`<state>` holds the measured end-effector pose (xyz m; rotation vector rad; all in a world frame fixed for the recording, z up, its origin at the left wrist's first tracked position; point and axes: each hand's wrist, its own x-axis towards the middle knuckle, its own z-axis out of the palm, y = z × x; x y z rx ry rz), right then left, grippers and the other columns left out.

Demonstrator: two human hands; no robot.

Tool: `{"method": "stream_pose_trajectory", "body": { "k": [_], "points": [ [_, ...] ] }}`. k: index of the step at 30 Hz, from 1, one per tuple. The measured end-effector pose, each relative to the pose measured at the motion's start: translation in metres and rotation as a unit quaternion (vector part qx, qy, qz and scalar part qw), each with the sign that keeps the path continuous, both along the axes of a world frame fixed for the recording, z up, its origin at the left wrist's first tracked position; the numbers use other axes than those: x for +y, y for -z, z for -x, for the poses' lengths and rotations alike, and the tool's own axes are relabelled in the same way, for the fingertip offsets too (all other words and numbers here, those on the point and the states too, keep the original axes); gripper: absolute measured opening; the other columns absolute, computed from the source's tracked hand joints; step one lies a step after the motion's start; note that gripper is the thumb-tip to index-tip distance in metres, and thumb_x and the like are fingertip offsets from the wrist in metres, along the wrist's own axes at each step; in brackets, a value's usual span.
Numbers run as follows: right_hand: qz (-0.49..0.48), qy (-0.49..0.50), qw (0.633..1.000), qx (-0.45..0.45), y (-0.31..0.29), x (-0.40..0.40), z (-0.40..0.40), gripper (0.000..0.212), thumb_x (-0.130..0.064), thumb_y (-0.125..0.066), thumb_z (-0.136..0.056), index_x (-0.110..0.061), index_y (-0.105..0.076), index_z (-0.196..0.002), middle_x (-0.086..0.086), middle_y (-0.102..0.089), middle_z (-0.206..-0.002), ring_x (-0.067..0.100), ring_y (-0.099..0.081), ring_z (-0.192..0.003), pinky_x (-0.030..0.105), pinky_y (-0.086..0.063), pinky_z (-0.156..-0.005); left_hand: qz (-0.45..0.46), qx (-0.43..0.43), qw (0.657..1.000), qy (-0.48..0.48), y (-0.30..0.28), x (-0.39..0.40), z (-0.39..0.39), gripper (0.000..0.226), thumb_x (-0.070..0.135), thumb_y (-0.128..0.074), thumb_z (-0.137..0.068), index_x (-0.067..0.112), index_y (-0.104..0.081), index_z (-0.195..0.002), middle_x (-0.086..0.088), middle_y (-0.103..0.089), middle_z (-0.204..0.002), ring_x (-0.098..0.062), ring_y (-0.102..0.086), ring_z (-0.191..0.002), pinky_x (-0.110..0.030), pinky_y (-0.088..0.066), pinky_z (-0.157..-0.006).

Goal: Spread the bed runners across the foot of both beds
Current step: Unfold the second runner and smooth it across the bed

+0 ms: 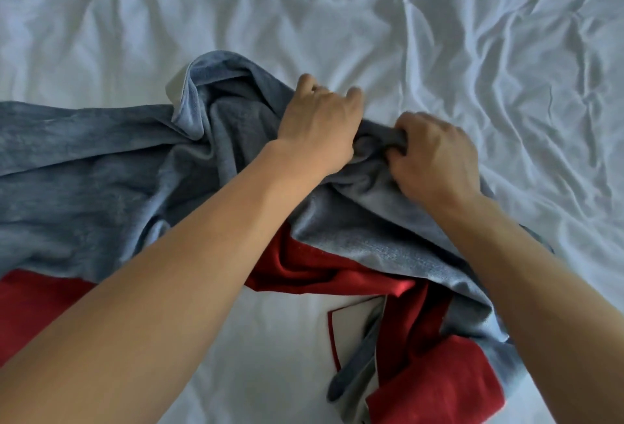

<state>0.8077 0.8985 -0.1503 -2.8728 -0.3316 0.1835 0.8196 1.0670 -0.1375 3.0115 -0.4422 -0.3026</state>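
A grey-blue bed runner (87, 180) lies bunched and creased across the white bed sheet (439, 35), stretching from the left edge to the lower right. A red runner (435, 373) lies partly under it, showing at the lower left and lower right, with a white underside folded over. My left hand (320, 123) grips a bunched fold of the grey-blue runner near the middle of the view. My right hand (435, 156) grips the same runner right beside it, fingers curled into the cloth.
The wrinkled white sheet fills the whole upper half and the right side. A strip of bare sheet (270, 356) shows between my forearms at the bottom.
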Motion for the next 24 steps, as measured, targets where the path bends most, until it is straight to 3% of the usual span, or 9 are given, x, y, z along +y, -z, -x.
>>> {"method": "stream_pose_trajectory", "body": {
  "k": [2, 4, 8, 12, 15, 17, 19, 22, 24],
  "points": [
    [-0.016, 0.041, 0.996, -0.073, -0.007, -0.008, -0.009, 0.008, -0.011, -0.059, -0.078, -0.009, -0.057, -0.085, 0.012, -0.062, -0.084, 0.040, -0.057, -0.075, 0.037, -0.029, -0.067, 0.028, -0.103, 0.994, -0.029, -0.001, -0.005, -0.003, 0.037, 0.004, -0.053, -0.080, 0.014, -0.050, -0.116, -0.001, -0.065, -0.090, -0.026, -0.056, -0.086, -0.039, -0.031, -0.094],
    [-0.041, 0.051, 0.994, -0.087, -0.012, -0.015, -0.015, 0.010, -0.017, -0.062, -0.078, -0.011, -0.059, -0.086, 0.010, -0.062, -0.086, 0.038, -0.056, -0.079, 0.036, -0.030, -0.068, 0.051, -0.143, 0.988, -0.041, 0.000, -0.008, -0.005, 0.040, 0.007, -0.052, -0.080, 0.017, -0.053, -0.118, 0.001, -0.063, -0.100, -0.026, -0.056, -0.098, -0.039, -0.029, -0.100],
    [-0.142, 0.062, 0.984, 0.091, -0.013, -0.030, -0.008, 0.035, -0.048, -0.055, -0.089, -0.014, -0.058, -0.077, 0.003, -0.061, -0.082, 0.023, -0.056, -0.078, 0.035, -0.043, -0.068, 0.078, -0.047, 0.996, -0.028, 0.001, -0.024, -0.003, 0.030, 0.036, -0.049, -0.082, 0.019, -0.059, -0.104, -0.001, -0.058, -0.106, -0.024, -0.054, -0.104, -0.041, -0.021, -0.111],
    [-0.196, 0.130, 0.957, 0.168, -0.011, -0.052, -0.001, 0.038, -0.035, -0.052, -0.092, -0.008, -0.051, -0.066, 0.004, -0.052, -0.059, 0.010, -0.043, -0.053, 0.030, -0.034, -0.052, 0.080, 0.033, 0.996, 0.021, 0.001, -0.050, -0.008, 0.011, 0.022, -0.050, -0.080, 0.019, -0.051, -0.091, 0.004, -0.060, -0.078, -0.021, -0.056, -0.078, -0.039, -0.028, -0.104],
    [-0.206, 0.118, 0.951, 0.197, -0.011, -0.061, -0.003, 0.012, -0.026, -0.066, -0.083, -0.021, -0.056, -0.083, -0.009, -0.064, -0.073, 0.003, -0.057, -0.062, 0.025, -0.045, -0.056, 0.078, -0.010, 0.996, 0.037, -0.003, -0.070, -0.012, 0.009, 0.019, -0.047, -0.084, 0.019, -0.055, -0.088, 0.003, -0.061, -0.077, -0.023, -0.054, -0.075, -0.039, -0.032, -0.096],
    [-0.251, 0.102, 0.937, 0.220, -0.013, -0.065, -0.008, 0.031, -0.018, -0.070, -0.079, -0.024, -0.057, -0.107, -0.011, -0.068, -0.090, 0.002, -0.066, -0.075, 0.025, -0.055, -0.064, 0.078, -0.025, 0.996, 0.044, -0.004, -0.080, -0.013, 0.016, 0.028, -0.045, -0.091, 0.019, -0.057, -0.096, 0.003, -0.061, -0.080, -0.023, -0.055, -0.080, -0.040, -0.030, -0.096],
    [-0.240, 0.051, 0.939, 0.239, -0.013, -0.065, -0.013, 0.042, -0.015, -0.069, -0.077, -0.026, -0.059, -0.116, -0.013, -0.068, -0.096, 0.005, -0.067, -0.081, 0.023, -0.055, -0.068, 0.048, 0.039, 0.996, 0.060, -0.005, -0.081, -0.012, 0.020, 0.036, -0.047, -0.090, 0.020, -0.057, -0.098, 0.007, -0.059, -0.079, -0.020, -0.053, -0.081, -0.041, -0.026, -0.096],
    [-0.185, -0.013, 0.953, 0.239, -0.012, -0.058, -0.014, 0.016, -0.014, -0.059, -0.080, -0.027, -0.061, -0.089, -0.007, -0.066, -0.082, 0.014, -0.060, -0.078, 0.018, -0.044, -0.061, 0.003, 0.158, 0.986, 0.062, -0.014, -0.078, -0.010, 0.020, 0.042, -0.046, -0.077, 0.026, -0.056, -0.082, 0.008, -0.059, -0.073, -0.013, -0.053, -0.076, -0.040, -0.021, -0.091],
    [-0.160, -0.026, 0.954, 0.253, -0.015, -0.053, -0.013, 0.023, -0.014, -0.058, -0.080, -0.034, -0.053, -0.070, -0.007, -0.063, -0.072, 0.014, -0.058, -0.072, 0.019, -0.041, -0.057, 0.034, 0.183, 0.982, 0.025, -0.021, -0.078, -0.006, 0.027, 0.045, -0.037, -0.076, 0.026, -0.056, -0.075, 0.006, -0.059, -0.070, -0.009, -0.050, -0.071, -0.039, -0.020, -0.089]
  ]
}}
